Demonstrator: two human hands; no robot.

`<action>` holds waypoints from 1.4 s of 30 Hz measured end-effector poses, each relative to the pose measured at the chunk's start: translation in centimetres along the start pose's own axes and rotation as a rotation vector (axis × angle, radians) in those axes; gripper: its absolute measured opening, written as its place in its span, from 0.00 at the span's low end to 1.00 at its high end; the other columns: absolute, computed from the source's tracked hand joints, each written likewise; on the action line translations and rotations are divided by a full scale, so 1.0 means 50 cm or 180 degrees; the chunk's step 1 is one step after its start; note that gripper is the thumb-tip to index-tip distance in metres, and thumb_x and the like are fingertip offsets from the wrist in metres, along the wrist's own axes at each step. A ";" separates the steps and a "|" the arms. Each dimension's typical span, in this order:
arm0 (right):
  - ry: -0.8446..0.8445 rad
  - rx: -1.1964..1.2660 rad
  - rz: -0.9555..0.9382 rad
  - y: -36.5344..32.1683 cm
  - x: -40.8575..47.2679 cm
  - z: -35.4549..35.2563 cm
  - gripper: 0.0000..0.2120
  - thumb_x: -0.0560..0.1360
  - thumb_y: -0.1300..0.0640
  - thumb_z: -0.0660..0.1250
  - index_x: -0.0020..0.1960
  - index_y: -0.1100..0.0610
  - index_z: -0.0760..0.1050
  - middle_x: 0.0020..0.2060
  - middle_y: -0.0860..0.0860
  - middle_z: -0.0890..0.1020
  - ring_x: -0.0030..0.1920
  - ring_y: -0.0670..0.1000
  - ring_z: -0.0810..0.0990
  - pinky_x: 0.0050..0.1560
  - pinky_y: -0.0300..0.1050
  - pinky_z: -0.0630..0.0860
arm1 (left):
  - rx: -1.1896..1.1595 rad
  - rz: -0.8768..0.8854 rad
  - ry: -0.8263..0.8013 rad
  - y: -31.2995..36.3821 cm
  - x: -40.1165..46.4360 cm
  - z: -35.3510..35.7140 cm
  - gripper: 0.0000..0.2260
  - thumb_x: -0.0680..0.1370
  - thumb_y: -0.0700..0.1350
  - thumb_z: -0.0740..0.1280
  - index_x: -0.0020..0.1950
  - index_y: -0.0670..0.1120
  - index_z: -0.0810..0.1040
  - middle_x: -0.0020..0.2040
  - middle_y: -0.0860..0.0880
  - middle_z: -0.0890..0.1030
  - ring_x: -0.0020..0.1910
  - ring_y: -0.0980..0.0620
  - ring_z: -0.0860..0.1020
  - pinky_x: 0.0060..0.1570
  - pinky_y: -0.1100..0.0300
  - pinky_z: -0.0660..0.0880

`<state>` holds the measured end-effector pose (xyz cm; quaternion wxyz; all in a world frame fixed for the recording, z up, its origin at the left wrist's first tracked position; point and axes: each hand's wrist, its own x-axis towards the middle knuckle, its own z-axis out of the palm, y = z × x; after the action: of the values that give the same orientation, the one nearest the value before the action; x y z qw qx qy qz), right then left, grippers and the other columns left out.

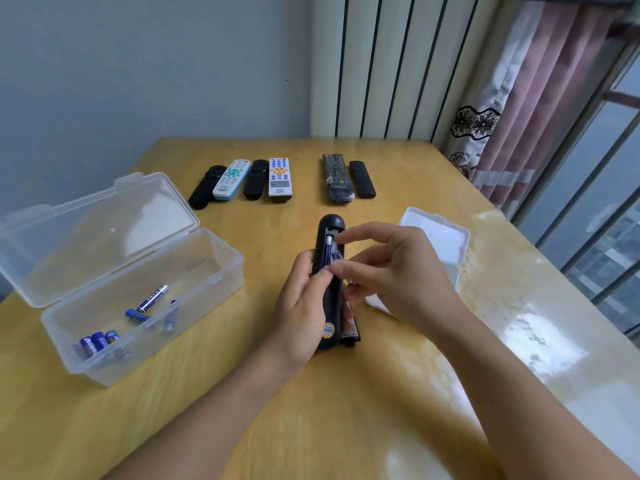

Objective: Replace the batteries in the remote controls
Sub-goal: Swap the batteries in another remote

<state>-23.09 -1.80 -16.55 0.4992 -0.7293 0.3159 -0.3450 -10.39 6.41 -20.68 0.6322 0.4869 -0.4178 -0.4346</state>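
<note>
I have the remote (pixel 330 289) held over the middle of the table (pixel 346 410), my left hand (pixel 301 306) on its left and my right hand (pixel 391 271) on its right. Left of them sits an open box (pixel 145 299) with loose batteries (pixel 138 315) in it. Right of my hands, partly behind them, lies a 2nd box (pixel 440 237). Behind, toward the wall, I see 4 remotes (pixel 242 180) in a row and 2 more (pixel 348 178) to their right.

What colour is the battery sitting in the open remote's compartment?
Blue with a silver end, the battery in the black remote; head view, the only one.
</note>
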 end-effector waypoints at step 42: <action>0.0638 -0.1414 -0.0278 -0.001 -0.011 0.012 0.05 0.79 0.51 0.70 0.49 0.51 0.81 0.38 0.44 0.83 0.26 0.43 0.79 0.28 0.37 0.72 | -0.0238 -0.0220 0.0309 0.013 0.024 -0.038 0.06 0.85 0.46 0.62 0.56 0.47 0.77 0.32 0.43 0.79 0.27 0.46 0.77 0.27 0.57 0.75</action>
<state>-22.90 -1.05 -16.76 0.2775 -0.7962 0.4002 -0.3589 -8.17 5.82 -20.25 0.6540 0.4976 -0.3530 -0.4473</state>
